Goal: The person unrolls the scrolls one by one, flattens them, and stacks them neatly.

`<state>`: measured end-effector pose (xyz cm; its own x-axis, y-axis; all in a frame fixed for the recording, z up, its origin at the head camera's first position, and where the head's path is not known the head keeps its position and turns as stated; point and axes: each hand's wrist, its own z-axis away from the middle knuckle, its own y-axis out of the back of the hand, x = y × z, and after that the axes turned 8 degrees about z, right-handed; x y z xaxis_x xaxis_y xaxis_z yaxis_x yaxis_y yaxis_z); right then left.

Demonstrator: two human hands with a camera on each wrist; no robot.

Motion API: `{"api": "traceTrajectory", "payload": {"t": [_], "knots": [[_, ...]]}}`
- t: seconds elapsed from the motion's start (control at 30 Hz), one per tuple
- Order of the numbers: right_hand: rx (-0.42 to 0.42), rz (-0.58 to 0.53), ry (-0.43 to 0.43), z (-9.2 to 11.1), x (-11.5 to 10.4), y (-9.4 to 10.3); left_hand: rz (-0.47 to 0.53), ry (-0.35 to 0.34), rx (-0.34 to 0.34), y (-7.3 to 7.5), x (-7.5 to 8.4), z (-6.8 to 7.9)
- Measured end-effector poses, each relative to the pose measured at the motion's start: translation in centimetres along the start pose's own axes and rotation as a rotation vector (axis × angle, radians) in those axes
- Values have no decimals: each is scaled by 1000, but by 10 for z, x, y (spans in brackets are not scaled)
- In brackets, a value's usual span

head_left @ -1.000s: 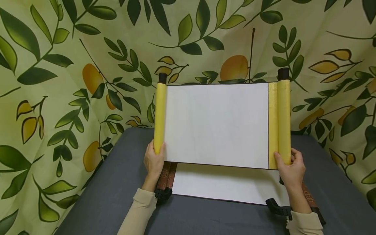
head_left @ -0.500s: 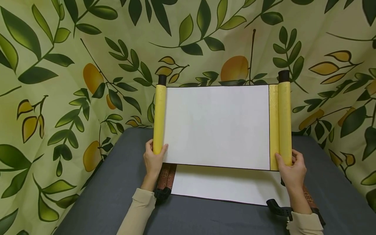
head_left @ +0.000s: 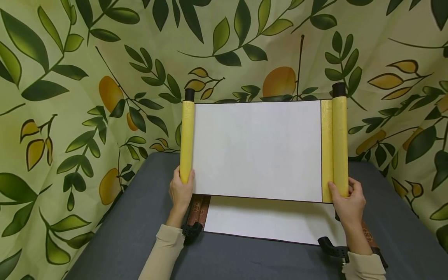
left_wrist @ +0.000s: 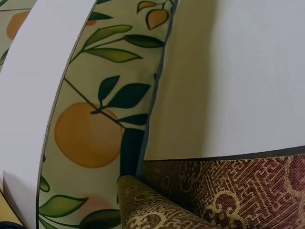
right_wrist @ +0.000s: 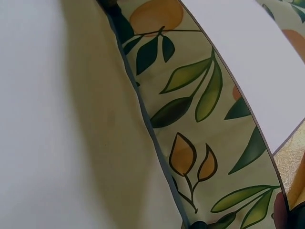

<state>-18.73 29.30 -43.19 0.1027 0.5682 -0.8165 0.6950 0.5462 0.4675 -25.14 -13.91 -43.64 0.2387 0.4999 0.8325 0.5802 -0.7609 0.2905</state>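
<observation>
A hanging scroll with a blank white sheet (head_left: pixel 257 149) is held up, partly unrolled. My left hand (head_left: pixel 181 192) grips the lower end of its thin yellow roll (head_left: pixel 187 142). Around the bottom of the thicker yellow roll (head_left: pixel 339 146) my right hand (head_left: pixel 348 204) is curled, thumb in front. Both rolls have black knobs on top. Beneath it lies a second white scroll (head_left: pixel 269 221), its upper part hidden. That scroll's reddish-brown brocade end (left_wrist: pixel 233 195) fills the lower right of the left wrist view. The wrist views hardly show the hands.
A dark grey table (head_left: pixel 231 258) carries the lower scroll. Behind and at both sides hangs a cloth (head_left: pixel 140 39) printed with leaves and oranges. Black wrist straps (head_left: pixel 192 231) sit at the sleeve cuffs, close to the lower scroll.
My left hand has shifted slightly left with the thin roll, so a little more white sheet shows. The right hand has barely moved, and the lower scroll stays in place.
</observation>
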Motion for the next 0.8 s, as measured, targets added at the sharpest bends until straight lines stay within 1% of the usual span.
{"api": "traceTrajectory", "payload": {"t": [0.1, 0.2, 0.27, 0.37, 0.53, 0.8], "knots": [[-5, 5, -2, 0, -1, 1, 22, 2, 7, 1, -1, 0], [-13, 3, -4, 0, -2, 2, 79, 16, 6, 1, -1, -2], [-23, 0, -3, 0, -2, 2, 112, 27, 2, 2, -2, -3], [-26, 0, 0, 0, -2, 2, 136, 42, -9, 3, -3, -5], [-20, 11, -17, 0, -1, 3, 139, 55, -25, 5, -4, -7], [-17, -4, -39, -1, 1, 4, 80, 42, -33, 8, -3, -8]]}}
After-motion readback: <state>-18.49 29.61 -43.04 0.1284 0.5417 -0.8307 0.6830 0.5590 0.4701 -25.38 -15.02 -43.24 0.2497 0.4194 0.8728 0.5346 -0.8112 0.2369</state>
